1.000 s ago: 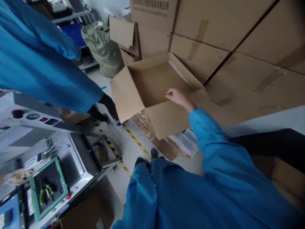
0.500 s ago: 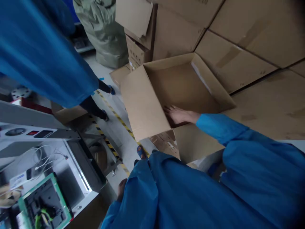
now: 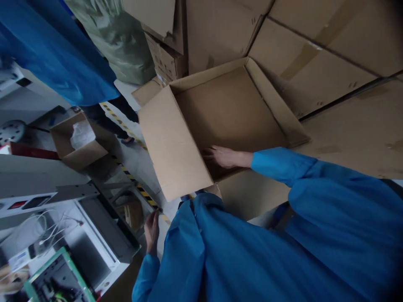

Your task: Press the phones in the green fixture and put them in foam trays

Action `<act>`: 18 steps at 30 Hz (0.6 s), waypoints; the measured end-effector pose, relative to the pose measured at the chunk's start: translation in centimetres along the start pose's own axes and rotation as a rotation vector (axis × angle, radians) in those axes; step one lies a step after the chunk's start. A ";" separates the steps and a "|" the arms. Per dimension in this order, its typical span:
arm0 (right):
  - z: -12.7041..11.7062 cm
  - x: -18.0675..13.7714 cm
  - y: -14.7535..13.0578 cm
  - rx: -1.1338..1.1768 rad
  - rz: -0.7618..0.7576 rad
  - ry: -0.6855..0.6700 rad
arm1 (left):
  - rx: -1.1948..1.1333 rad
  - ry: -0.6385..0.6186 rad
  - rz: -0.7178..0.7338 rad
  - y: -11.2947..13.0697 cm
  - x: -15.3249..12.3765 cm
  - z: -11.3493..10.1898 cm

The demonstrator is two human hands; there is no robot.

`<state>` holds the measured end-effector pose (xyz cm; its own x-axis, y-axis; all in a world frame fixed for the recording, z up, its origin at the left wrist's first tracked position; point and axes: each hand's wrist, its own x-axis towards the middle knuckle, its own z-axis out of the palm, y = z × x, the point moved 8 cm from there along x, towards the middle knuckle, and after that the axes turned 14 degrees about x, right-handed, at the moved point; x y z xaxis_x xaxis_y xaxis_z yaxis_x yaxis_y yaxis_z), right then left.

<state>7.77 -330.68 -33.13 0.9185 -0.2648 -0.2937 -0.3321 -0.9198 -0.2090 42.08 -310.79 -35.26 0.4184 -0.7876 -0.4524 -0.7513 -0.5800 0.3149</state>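
Observation:
A large open cardboard box (image 3: pixel 233 113) stands in front of me, one wide flap (image 3: pixel 173 142) folded outward on its left side. My right hand (image 3: pixel 222 157) reaches inside it, fingers stretched out near the left inner wall. The fingertips are in shadow, so whether they touch the wall is unclear. Nothing shows in that hand. My left hand (image 3: pixel 152 230) hangs beside my blue coat, its fingers loosely bent and holding nothing visible. Only cardboard shows in the visible part of the box's inside.
Stacked cartons (image 3: pixel 315 54) rise behind and right of the box. A green sack (image 3: pixel 126 46) and a person in a blue coat (image 3: pixel 69 54) are at upper left. A workbench (image 3: pixel 110 256) with a green-rimmed tray (image 3: pixel 67 256) stands lower left. Another open carton (image 3: pixel 85 153) holds clear plastic.
My left hand has swung up and out from my coat into fuller view. My right hand remains inside the box, slightly lower left. The camera view has shifted, revealing the carton with plastic.

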 end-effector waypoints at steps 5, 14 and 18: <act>-1.4 1.0 0.8 0.077 -0.105 0.052 | -0.067 0.253 0.768 19.3 -2.7 -6.2; -4.2 -0.1 0.8 0.056 -0.177 0.252 | 0.387 0.202 1.203 30.4 -3.6 2.5; -5.4 -0.9 0.6 0.051 -0.170 0.310 | 0.316 0.245 1.190 29.1 -3.2 3.1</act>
<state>7.92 -332.58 -27.97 0.9803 -0.1922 0.0449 -0.1724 -0.9446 -0.2794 17.25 -324.50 -27.20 -0.5435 -0.8256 0.1517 -0.8031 0.5641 0.1921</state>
